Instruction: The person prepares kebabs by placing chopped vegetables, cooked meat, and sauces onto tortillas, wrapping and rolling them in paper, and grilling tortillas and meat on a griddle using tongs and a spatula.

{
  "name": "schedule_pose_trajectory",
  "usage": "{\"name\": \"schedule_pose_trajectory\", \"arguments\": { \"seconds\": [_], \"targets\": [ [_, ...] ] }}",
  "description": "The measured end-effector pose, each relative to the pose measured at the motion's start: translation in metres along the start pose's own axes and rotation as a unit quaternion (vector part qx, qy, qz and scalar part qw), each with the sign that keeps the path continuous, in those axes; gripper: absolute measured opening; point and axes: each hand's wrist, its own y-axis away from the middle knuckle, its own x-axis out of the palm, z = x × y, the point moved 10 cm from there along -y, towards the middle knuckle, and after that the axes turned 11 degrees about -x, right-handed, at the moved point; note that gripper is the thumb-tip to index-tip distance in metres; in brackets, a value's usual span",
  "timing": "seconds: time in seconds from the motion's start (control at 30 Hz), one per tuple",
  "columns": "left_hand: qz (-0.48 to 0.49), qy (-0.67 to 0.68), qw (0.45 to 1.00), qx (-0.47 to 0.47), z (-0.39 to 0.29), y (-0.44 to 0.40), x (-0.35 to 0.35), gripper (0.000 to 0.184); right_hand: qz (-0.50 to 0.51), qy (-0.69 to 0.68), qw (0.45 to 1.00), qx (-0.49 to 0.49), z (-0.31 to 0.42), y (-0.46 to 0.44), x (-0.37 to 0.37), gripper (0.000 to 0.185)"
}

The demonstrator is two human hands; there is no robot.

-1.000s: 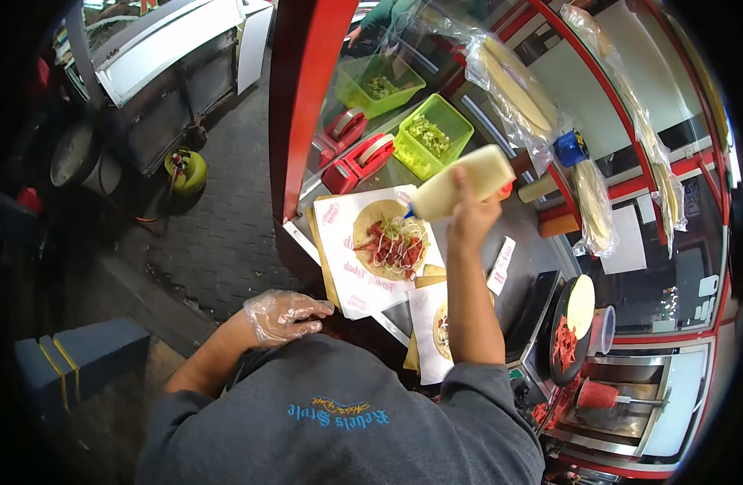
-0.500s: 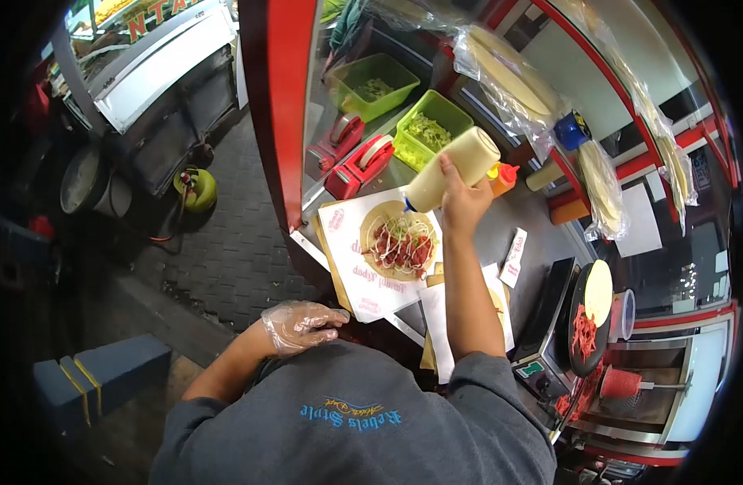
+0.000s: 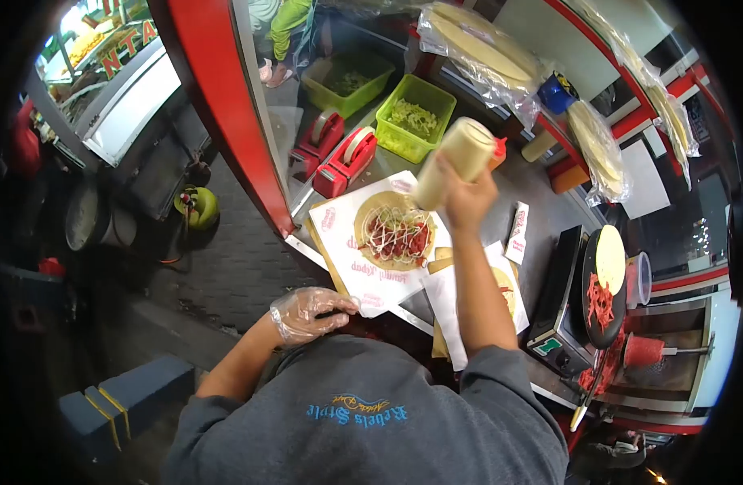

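Note:
My right hand [image 3: 468,198] is wrapped round a squeeze bottle [image 3: 456,162] of pale sauce, its lower end tilted down beside the wrap. Below it lies a flatbread [image 3: 370,212] topped with reddish shredded meat [image 3: 404,240] and criss-crossing lines of white sauce. The bread rests on printed white wrapping paper [image 3: 379,284]. My left hand [image 3: 311,315] wears a clear plastic glove and holds nothing; its fingers are loosely stretched, close to the paper's near corner.
Green tubs of shredded lettuce [image 3: 416,121] stand behind red tape dispensers [image 3: 345,166]. To the right, a griddle pan [image 3: 616,311] carries flatbread and red meat. Another wrap on paper [image 3: 448,303] lies under my right forearm. Bagged flatbreads [image 3: 480,48] sit above.
My view has shifted a little. The bottle has moved from above the bread's far edge to its right side, and more white sauce lines cover the meat. The left fingers have come closer to the paper.

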Motion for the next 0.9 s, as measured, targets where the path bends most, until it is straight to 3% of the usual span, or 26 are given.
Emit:
{"name": "schedule_pose_trajectory", "arguments": {
  "seconds": [0.07,0.1,0.13,0.2,0.3,0.37,0.47,0.5,0.53,0.57,0.6,0.63,0.67,0.7,0.73,0.8,0.9],
  "targets": [
    [-0.056,-0.022,0.998,-0.023,0.026,-0.012,-0.012,0.027,0.036,0.070,0.997,-0.004,0.013,0.016,-0.009,0.035],
    [-0.080,0.016,0.993,-0.083,0.048,-0.022,-0.017,0.027,0.053,0.106,0.993,-0.007,0.020,0.026,-0.015,0.035],
    [-0.144,-0.055,0.986,-0.069,0.042,-0.027,-0.028,0.028,0.079,0.085,0.992,-0.050,0.030,0.040,0.000,0.037],
    [-0.238,-0.274,0.929,0.074,0.021,-0.034,-0.024,0.032,0.082,0.162,0.981,-0.067,0.040,0.050,0.022,0.036],
    [-0.124,-0.327,0.922,0.166,0.027,-0.034,0.009,0.037,0.013,0.078,0.995,-0.056,0.024,0.015,0.006,0.032],
    [-0.058,-0.237,0.967,0.078,0.022,-0.026,0.007,0.037,-0.026,0.055,0.997,-0.046,0.027,0.006,-0.026,0.032],
    [-0.010,-0.088,0.996,-0.008,0.010,-0.019,0.015,0.030,0.000,0.066,0.997,-0.036,0.021,0.031,-0.032,0.033],
    [0.015,-0.034,0.999,-0.028,0.010,-0.021,0.022,0.028,0.018,0.085,0.991,-0.102,0.036,0.042,-0.017,0.034],
    [0.042,0.022,0.998,-0.051,0.008,-0.022,0.032,0.026,0.037,0.147,0.983,-0.105,0.044,0.048,-0.007,0.032],
    [0.006,0.053,0.999,0.006,-0.009,-0.023,0.031,0.024,0.031,0.130,0.985,-0.105,0.042,0.042,-0.012,0.030],
    [0.008,0.029,1.000,-0.007,-0.014,-0.025,0.035,0.020,0.024,0.115,0.989,-0.093,0.034,0.037,-0.015,0.027],
    [0.061,0.143,0.985,-0.079,-0.006,-0.012,0.061,0.019,-0.024,0.014,1.000,0.013,0.018,0.030,-0.025,0.024],
    [0.091,0.230,0.963,-0.109,-0.005,-0.028,0.064,0.019,-0.037,-0.006,0.999,0.008,0.017,0.016,-0.030,0.024],
    [0.112,0.280,0.951,-0.068,-0.012,-0.037,0.067,0.020,-0.050,-0.025,0.998,-0.001,0.016,0.013,-0.040,0.025],
    [0.128,0.445,0.884,-0.063,0.000,-0.041,0.083,0.025,-0.062,-0.035,0.997,0.013,0.004,0.023,-0.053,0.025],
    [0.125,0.486,0.853,-0.144,0.017,-0.054,0.106,0.043,-0.024,-0.003,1.000,-0.015,-0.016,0.036,-0.050,0.032],
    [0.062,0.611,0.762,-0.206,-0.003,-0.079,0.118,0.046,-0.054,-0.010,0.998,0.028,-0.017,0.041,-0.054,0.029]
  ]
}}
